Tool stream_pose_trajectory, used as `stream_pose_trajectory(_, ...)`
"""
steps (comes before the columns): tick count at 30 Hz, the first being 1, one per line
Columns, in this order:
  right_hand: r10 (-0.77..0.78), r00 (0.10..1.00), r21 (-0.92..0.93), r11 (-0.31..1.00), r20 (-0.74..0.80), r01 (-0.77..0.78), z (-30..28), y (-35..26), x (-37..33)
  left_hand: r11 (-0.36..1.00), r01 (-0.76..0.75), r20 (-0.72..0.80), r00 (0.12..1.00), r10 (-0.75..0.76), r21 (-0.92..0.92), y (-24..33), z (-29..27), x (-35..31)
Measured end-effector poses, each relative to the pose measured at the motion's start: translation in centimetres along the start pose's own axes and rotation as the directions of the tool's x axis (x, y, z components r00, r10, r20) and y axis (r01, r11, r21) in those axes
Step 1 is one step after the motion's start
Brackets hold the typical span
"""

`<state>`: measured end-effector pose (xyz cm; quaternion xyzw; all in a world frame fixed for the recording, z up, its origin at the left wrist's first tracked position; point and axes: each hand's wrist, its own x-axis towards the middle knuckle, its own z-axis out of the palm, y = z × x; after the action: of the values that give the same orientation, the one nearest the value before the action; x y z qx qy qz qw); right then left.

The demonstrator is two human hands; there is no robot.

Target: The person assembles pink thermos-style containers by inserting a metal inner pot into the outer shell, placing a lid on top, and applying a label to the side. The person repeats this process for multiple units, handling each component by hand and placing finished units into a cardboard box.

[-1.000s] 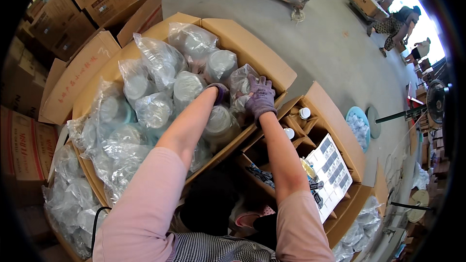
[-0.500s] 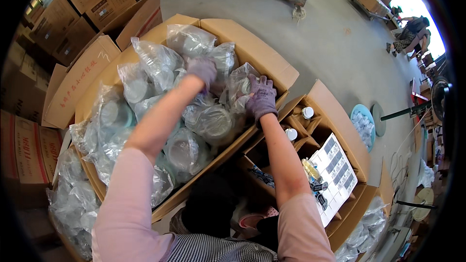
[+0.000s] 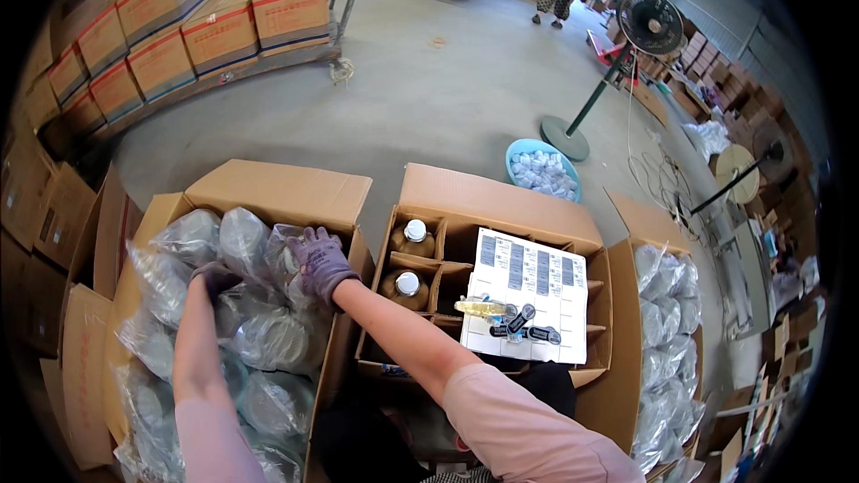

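Currently both gloved hands are inside the large open carton [image 3: 268, 192] at the person's left, which is packed with clear plastic-wrapped jars [image 3: 268, 340]. Left hand [image 3: 213, 279], in a dark purple glove, is pushed down among the wrapped jars near the carton's middle; its fingers are buried in the plastic, so I cannot tell whether they are closed on anything. Right hand [image 3: 319, 259], in a lighter purple glove, lies against the upper right of the pile, just beside the carton's right wall, fingers curled over one wrapped jar [image 3: 284, 259] and gripping its plastic. Both forearms are bare, with pink sleeves at the lower edge. Just right of this carton stands a second open box [image 3: 488, 201] with cardboard dividers; two brown bottles with white caps [image 3: 407, 284] sit upright in its left compartments. A white printed sheet [image 3: 528, 291] lies across the dividers, with a few small dark items resting on its lower left edge. Further right, another carton [image 3: 617, 367] holds more wrapped jars. Beyond, on the concrete floor, a blue basin [image 3: 541, 170] sits near a standing fan [image 3: 649, 22].
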<state>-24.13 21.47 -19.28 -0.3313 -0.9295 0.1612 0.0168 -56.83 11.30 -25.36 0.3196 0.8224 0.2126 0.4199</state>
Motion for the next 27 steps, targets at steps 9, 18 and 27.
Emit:
stream_pose_trajectory(9, -0.193, 0.939, 0.151, 0.958, -0.286, 0.243, -1.3, -0.3, -0.7, 0.676, -0.732, -0.467, 0.571, 0.675, 0.082, -0.2, -3.4, -18.2)
stream_pose_trajectory(18, 0.156, 0.844, 0.635, 0.731, -0.513, 0.250, -2.4, -0.4, -10.8, 0.021, -0.746, -0.730, 0.657, 0.190, -0.666, 1.8, 3.1, -31.5)
stream_pose_trajectory(27, 0.186, 0.945, 0.962, -0.096, 0.271, -0.257, -11.2, 4.9, -22.4, -0.050, -0.817, -0.728, 0.481, 0.489, -0.574, 4.1, 16.2, -42.6)
